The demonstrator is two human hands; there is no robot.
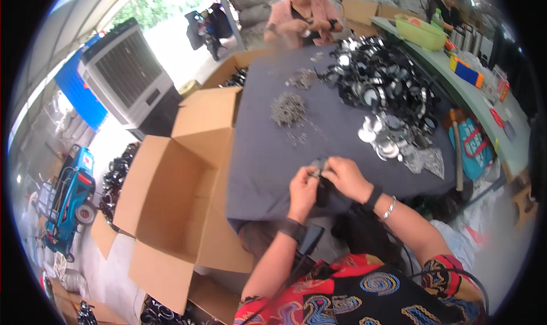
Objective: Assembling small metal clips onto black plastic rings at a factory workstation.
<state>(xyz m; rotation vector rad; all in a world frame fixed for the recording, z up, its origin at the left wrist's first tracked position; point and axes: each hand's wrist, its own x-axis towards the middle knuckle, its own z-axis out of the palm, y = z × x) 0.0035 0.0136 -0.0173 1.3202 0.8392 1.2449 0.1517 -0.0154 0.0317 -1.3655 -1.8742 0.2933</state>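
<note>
Your left hand (302,189) and right hand (346,178) meet, pinching one small dark part (322,187) over the table's (268,154) near edge, while the box (171,205) looks empty and the big pile (379,77) remains, so most work seems ahead.

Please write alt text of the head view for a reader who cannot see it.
Both hands, left hand and right hand, hold a small black part over a grey-covered table. Piles of black and silver parts lie farther back, an open cardboard box stands left.
</note>
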